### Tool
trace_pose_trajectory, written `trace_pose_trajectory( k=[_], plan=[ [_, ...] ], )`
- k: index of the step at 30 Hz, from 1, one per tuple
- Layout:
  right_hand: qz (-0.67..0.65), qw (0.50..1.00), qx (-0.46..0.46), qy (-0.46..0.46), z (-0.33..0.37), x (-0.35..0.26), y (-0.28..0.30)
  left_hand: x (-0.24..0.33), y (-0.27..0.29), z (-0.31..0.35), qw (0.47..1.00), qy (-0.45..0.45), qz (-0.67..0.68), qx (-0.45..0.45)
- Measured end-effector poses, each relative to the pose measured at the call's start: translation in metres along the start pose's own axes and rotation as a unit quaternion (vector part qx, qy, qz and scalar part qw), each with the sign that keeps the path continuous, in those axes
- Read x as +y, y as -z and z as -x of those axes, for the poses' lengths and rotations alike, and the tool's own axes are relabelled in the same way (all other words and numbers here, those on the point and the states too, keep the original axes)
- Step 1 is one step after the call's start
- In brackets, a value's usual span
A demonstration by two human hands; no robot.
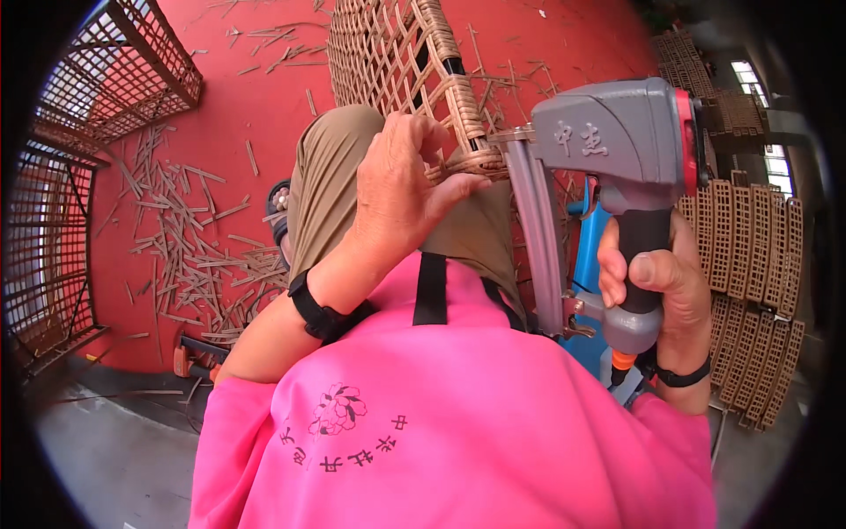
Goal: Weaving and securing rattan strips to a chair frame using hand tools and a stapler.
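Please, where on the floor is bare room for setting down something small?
The widest bare patch of red floor lies beyond the grey nail gun, right of the woven frame. A smaller one lies left of that frame, between scattered strips. It is crowded left of the trouser leg, and at far right by stacked lattice panels.

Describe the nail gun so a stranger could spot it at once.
Start from the bright pink shirt at the bottom. Above its right side, just right of the woven wicker piece, is the nail gun. Unlike the tan weave, it's bulky and grey with a red band.
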State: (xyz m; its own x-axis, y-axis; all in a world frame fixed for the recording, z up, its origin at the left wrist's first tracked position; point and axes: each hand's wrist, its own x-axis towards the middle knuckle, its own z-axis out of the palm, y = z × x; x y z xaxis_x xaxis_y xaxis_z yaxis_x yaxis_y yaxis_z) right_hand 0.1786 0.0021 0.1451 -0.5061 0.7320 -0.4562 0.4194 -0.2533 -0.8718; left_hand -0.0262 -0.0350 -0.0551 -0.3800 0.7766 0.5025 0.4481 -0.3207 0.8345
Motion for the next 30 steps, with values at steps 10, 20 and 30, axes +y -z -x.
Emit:
trace_pose_trajectory(
  k=[10, 20, 30],
  plan=[
    [-0.153, 0.965, 0.164, 0.133, 0.016, 0.062, 0.090, 0.034, 0.011, -0.023, 0.991, -0.042, -0.085, -0.097],
    [0.090, 0.935, 0.343, 0.002, -0.089, 0.200, 0.252, 0.031, 0.004, -0.035, 0.986, -0.052, -0.117, -0.110],
    [0.273, 0.829, 0.486, -0.035, -0.144, 0.275, 0.288, 0.057, 0.018, -0.027, 0.958, -0.145, -0.184, -0.168]
  ],
)
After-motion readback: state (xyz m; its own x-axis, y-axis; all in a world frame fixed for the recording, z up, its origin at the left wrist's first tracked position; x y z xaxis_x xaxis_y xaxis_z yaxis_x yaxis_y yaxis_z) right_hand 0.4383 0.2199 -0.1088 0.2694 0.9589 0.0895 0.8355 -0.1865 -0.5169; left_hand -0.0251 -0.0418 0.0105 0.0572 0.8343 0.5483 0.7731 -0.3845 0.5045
